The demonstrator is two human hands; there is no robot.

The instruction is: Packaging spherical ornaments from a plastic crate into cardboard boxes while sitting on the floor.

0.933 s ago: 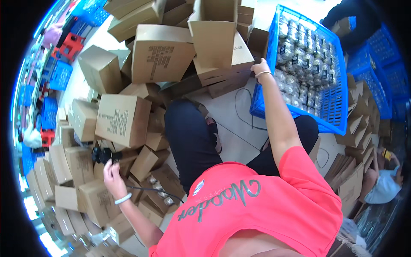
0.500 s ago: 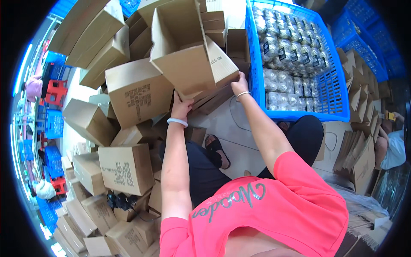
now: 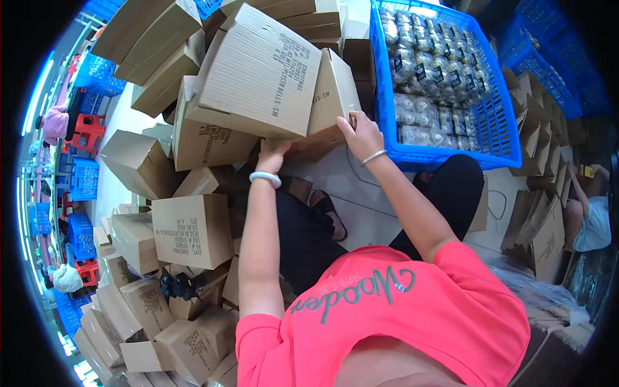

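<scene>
A printed cardboard box [image 3: 261, 74] sits tilted among the cartons in front of me, its lettered side facing up. My left hand [image 3: 273, 156] is at this box's lower edge, closed, with its fingers partly hidden beneath the cardboard. Right beside it leans a second cardboard box [image 3: 333, 97], partly covered by the first. With thumb on one face and fingers curled over the near corner, my right hand [image 3: 362, 135] grips that second box.
At right stands a blue plastic crate [image 3: 516, 138] filled with clear-wrapped packs of round ornaments. Many cartons [image 3: 191, 231] are piled at left, with a black tangled item [image 3: 180, 286] among them. Flattened cardboard [image 3: 538, 235] and another person [image 3: 592, 216] are at far right.
The front box has turned over from showing its open inside to showing its printed side. My right hand has moved slightly nearer to me on the second box's corner.
</scene>
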